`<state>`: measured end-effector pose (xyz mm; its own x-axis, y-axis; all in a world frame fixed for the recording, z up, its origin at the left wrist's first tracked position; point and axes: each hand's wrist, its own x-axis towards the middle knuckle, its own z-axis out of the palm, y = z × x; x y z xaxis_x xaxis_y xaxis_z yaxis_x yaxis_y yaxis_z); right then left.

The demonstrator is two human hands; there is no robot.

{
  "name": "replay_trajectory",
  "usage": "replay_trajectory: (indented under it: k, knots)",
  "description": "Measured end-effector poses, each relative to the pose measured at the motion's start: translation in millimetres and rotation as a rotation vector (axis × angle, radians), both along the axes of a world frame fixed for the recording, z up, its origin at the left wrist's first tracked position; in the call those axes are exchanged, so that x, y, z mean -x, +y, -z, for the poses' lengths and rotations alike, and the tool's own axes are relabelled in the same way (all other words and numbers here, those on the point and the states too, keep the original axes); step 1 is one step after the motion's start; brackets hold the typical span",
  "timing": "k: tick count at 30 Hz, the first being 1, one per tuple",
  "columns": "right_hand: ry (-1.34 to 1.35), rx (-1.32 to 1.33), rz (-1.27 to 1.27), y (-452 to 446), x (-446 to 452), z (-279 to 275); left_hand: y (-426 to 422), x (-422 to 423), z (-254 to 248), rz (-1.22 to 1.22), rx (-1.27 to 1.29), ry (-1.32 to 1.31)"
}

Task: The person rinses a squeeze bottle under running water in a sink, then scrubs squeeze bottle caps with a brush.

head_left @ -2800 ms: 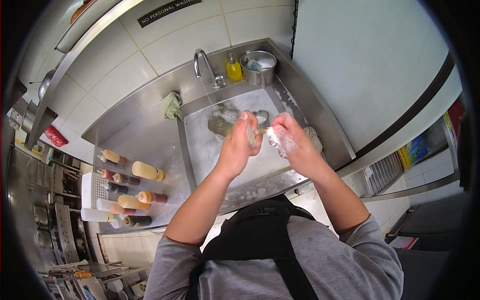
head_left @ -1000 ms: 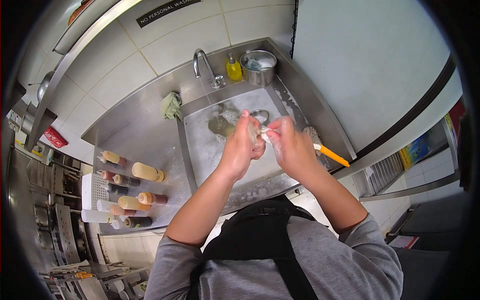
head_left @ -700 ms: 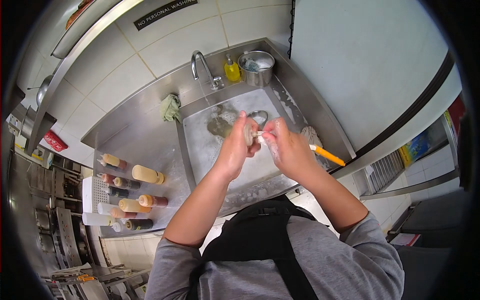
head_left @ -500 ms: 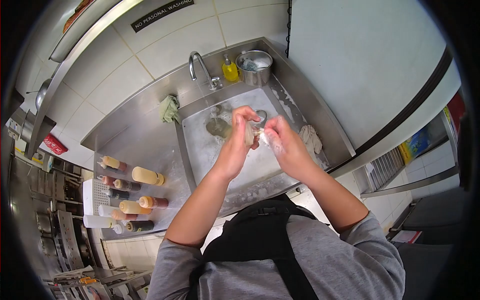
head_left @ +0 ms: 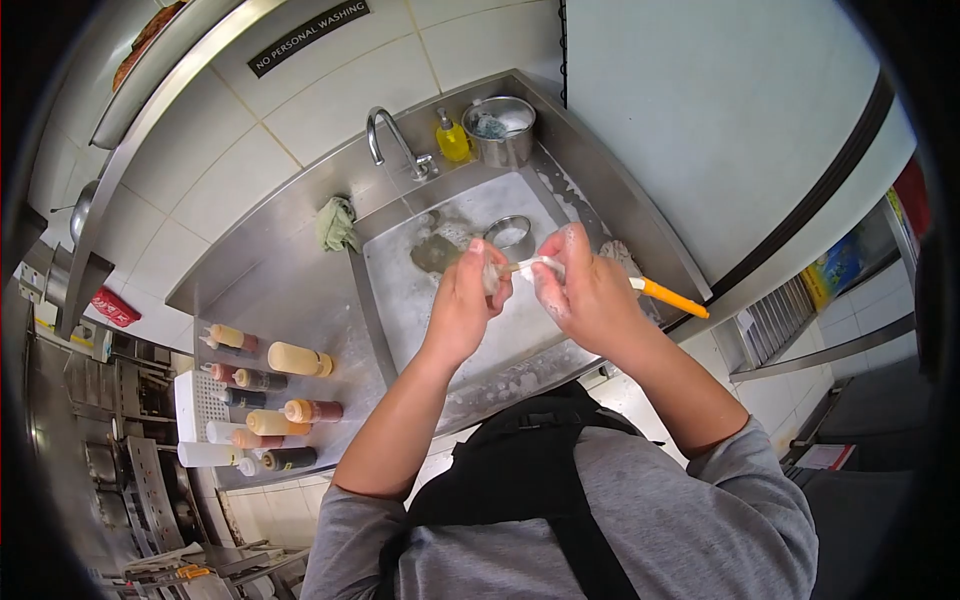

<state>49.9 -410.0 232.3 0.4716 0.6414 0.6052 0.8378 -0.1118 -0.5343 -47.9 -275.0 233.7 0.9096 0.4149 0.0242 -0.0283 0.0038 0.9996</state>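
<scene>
Over the sink point(head_left: 376, 330), both my hands are raised and close together, fingers closed. My left hand point(head_left: 463, 305) pinches a small pale, translucent piece point(head_left: 491, 278) that looks like a squeeze-bottle cap, mostly covered by my fingers. In my right hand point(head_left: 580, 290) is a slim brush with an orange handle point(head_left: 676, 298) and a white neck, the handle jutting out to the right. Its thin front end points at the piece in my left hand; whether it goes inside is hidden. Suds cover my right fingers. Behind my hands, a round metal strainer or cup point(head_left: 510, 233) sits in the foamy water.
A faucet point(head_left: 392, 140), yellow soap bottle point(head_left: 452, 137) and metal pot point(head_left: 500, 133) line the sink's back. A green cloth point(head_left: 337, 224) lies at left, a white cloth point(head_left: 620, 258) at right. Several sauce bottles point(head_left: 300, 360) lie on the left counter.
The orange brush handle now shows beyond my right hand, where it was out of sight before. My left hand has turned and closed more. The metal cup shows more fully as the hands shifted.
</scene>
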Motion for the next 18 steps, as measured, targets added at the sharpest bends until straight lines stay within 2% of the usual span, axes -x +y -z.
replay_trajectory:
  k: [4,8,10,13,18]
  knots:
    - [-0.061,0.041,-0.001,1.8,0.9,-0.9,-4.5,-2.7,-7.0,-0.051,0.136,0.066]
    - [-0.046,0.019,-0.011,4.2,-0.9,-1.1,-3.2,-2.6,-9.6,-0.041,0.137,0.076]
    - [-0.044,0.026,-0.012,4.2,-0.3,0.3,-3.3,-5.0,-8.7,-0.049,0.306,0.105]
    - [0.001,0.008,-0.049,6.3,-0.3,0.5,4.3,-2.3,-5.4,0.046,0.378,0.098]
    - [-0.119,0.04,-0.027,8.0,3.3,0.6,0.3,-3.5,-7.4,-0.026,0.409,0.13]
